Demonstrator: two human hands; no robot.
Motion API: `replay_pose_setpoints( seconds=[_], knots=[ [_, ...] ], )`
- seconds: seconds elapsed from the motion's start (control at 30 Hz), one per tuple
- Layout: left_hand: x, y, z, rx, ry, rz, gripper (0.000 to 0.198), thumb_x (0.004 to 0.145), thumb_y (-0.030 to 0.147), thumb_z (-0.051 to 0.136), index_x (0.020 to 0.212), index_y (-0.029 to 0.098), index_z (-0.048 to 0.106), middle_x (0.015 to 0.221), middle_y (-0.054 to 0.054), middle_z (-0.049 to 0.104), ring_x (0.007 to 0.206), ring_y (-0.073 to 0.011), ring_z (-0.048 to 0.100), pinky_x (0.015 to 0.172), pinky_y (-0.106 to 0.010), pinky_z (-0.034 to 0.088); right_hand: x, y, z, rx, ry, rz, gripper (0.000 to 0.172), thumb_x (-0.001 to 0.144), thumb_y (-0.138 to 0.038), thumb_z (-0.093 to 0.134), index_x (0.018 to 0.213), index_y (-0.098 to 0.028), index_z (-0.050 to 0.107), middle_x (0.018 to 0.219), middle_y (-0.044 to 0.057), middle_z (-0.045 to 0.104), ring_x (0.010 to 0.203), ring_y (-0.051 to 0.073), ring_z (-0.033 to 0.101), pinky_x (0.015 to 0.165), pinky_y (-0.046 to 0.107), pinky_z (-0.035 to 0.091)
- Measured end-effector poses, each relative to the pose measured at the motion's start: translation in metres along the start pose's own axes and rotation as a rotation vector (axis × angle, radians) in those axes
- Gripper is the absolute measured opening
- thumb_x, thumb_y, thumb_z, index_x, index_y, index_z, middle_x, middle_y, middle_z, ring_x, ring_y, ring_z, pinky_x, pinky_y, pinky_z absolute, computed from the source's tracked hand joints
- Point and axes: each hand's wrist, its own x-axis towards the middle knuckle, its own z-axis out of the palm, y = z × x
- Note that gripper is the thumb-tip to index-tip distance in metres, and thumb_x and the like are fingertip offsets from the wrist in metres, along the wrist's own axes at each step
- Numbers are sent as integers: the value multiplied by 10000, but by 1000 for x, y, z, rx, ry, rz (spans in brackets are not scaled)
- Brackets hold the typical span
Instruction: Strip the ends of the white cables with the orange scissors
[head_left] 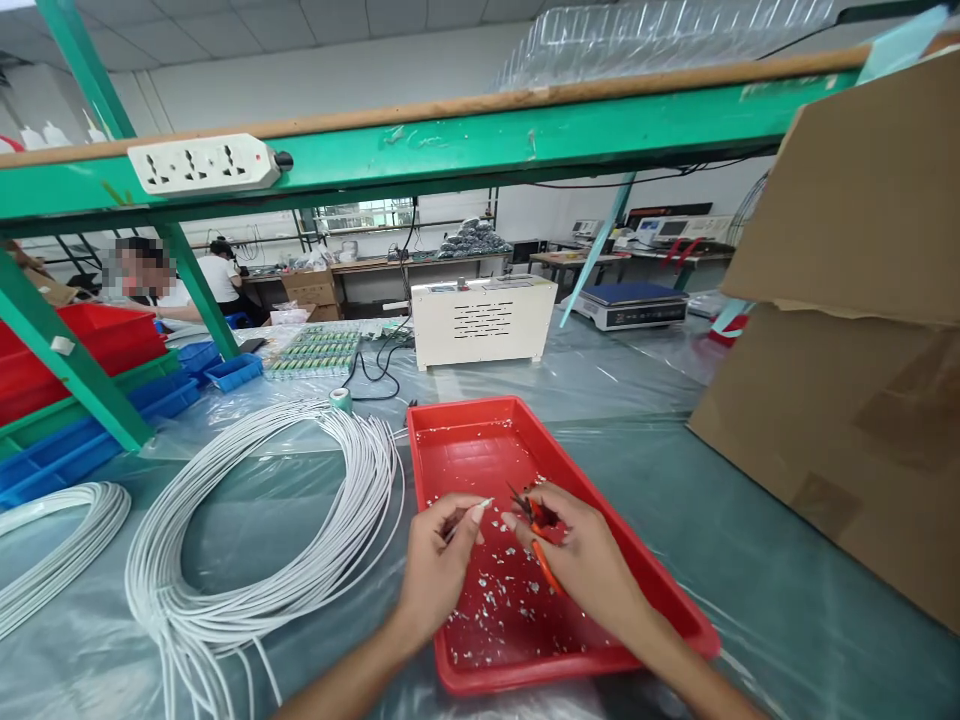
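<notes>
Over a red tray [480,684], my left hand [442,555] is closed, pinching the end of a white cable [486,503] between thumb and forefinger. My right hand [589,550] is wrapped round orange-handled cutters [546,568], whose dark jaws point up and left, a little apart from the cable end. Small white scraps [491,600] lie scattered over the tray floor. To the left of the tray rests a large coil of white cable [367,500], its loose ends hanging toward the near edge.
Another white coil [90,530] lies far left. A cardboard box [840,450] stands at right. Behind the tray are a cream metal box [484,320], a scale [630,306] and green circuit boards [315,352]. A green beam with a power strip [206,165] crosses above. Two people sit beyond.
</notes>
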Motion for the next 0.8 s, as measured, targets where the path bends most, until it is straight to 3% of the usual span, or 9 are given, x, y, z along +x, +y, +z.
replay_pose_setpoints(
  seconds=[0.2,0.3,0.5,0.8],
  knots=[
    [-4,-3,-3,-130,-8,-88,197,807,321,538,802,147,630,694,-9,608,679,-134,537,657,-217,414,-23,5,3,-172,21,-21,308,838,-453,537,681,-199,463,637,-10,482,552,154,439,516,232,331],
    [-5,-4,-2,-146,-27,-103,185,808,312,542,804,154,639,759,-23,641,743,-150,560,703,-226,421,-28,8,2,-290,19,-20,394,831,-499,527,610,-205,384,545,-46,401,473,126,364,458,219,278],
    [-7,-3,0,-148,-43,-122,176,809,305,547,795,163,650,738,-14,652,698,-131,563,659,-202,423,-29,9,2,-351,5,29,488,810,-513,534,568,-203,246,485,-70,292,430,109,283,424,217,215],
    [-11,-2,2,-134,-47,-138,156,786,303,572,773,169,651,690,-1,642,643,-115,552,605,-184,427,-30,6,5,-346,-13,15,480,815,-528,512,555,-200,276,471,-69,307,419,107,273,423,218,207]
  ],
)
